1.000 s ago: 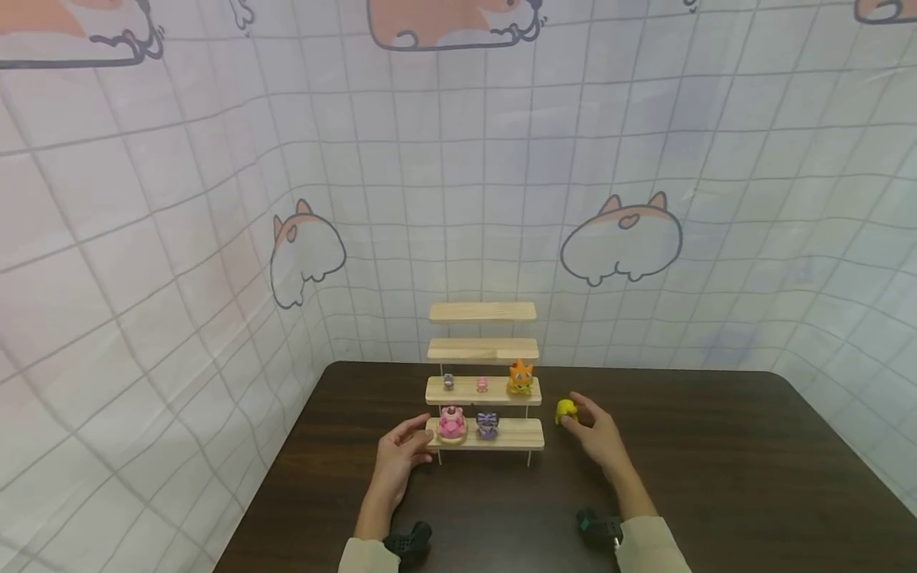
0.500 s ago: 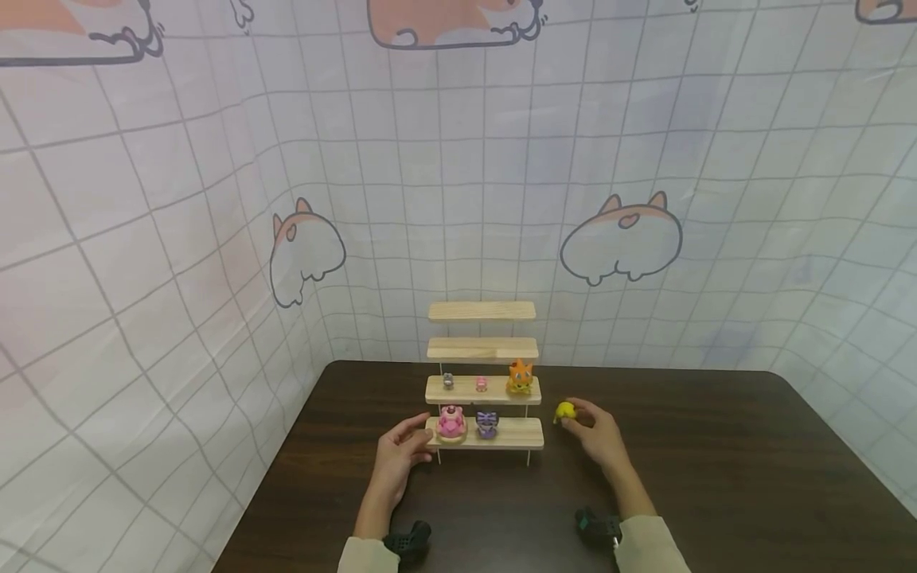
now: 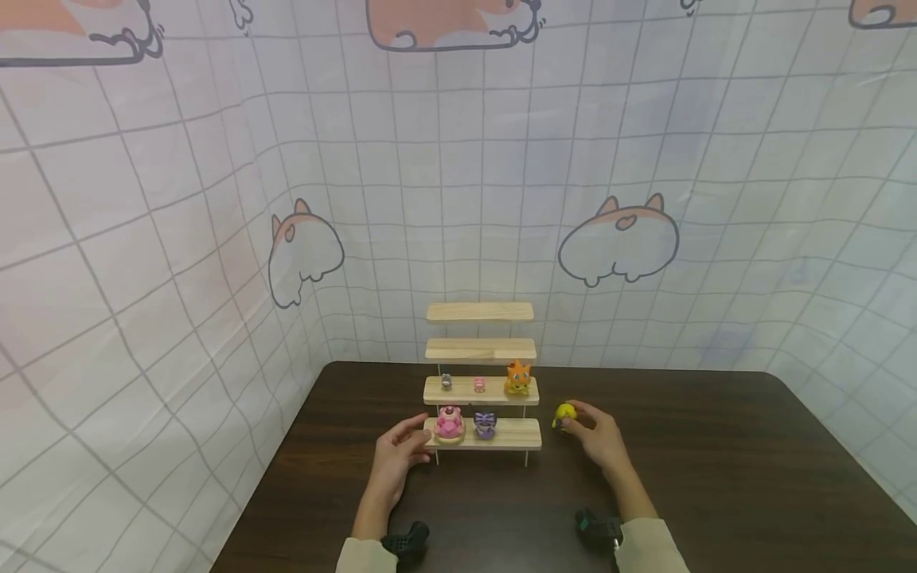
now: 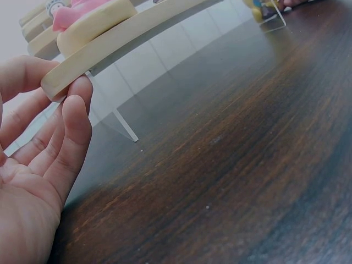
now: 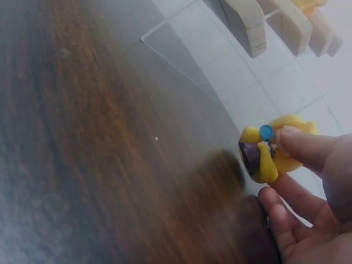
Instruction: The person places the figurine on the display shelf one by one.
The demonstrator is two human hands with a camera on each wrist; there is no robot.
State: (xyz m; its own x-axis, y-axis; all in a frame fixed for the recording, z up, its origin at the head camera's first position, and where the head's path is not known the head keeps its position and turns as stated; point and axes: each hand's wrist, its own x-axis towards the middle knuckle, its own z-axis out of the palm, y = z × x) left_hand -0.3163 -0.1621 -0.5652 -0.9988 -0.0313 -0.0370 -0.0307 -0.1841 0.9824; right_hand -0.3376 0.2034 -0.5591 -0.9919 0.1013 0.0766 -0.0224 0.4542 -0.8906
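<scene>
My right hand (image 3: 600, 436) pinches a small yellow figurine (image 3: 564, 412), right of the stepped wooden display stand. In the right wrist view this figurine (image 5: 258, 157) shows a dark purple patch and a blue disc, and the thumb covers part of it. At the stand's left side, my left hand (image 3: 396, 455) grips the end of the lowest shelf (image 4: 118, 49) between thumb and fingers. That shelf (image 3: 517, 432) bears a pink bear figurine (image 3: 450, 426) and a purple figurine (image 3: 485, 426). One tier up are a tiny grey figurine (image 3: 446, 382), a tiny pink one (image 3: 479, 385) and an orange-and-yellow one (image 3: 518, 379).
Two upper shelves (image 3: 480, 348) rise behind, with clear legs visible under the stand. It stands on a dark wooden table (image 3: 716, 454). A white gridded curtain (image 3: 487, 175) with cartoon dogs hangs behind and to the sides. Black devices (image 3: 407, 543) are strapped at both wrists.
The yellow figurine has turned and tilted a little in my right fingers and sits slightly lower. My left hand keeps its grip on the shelf end.
</scene>
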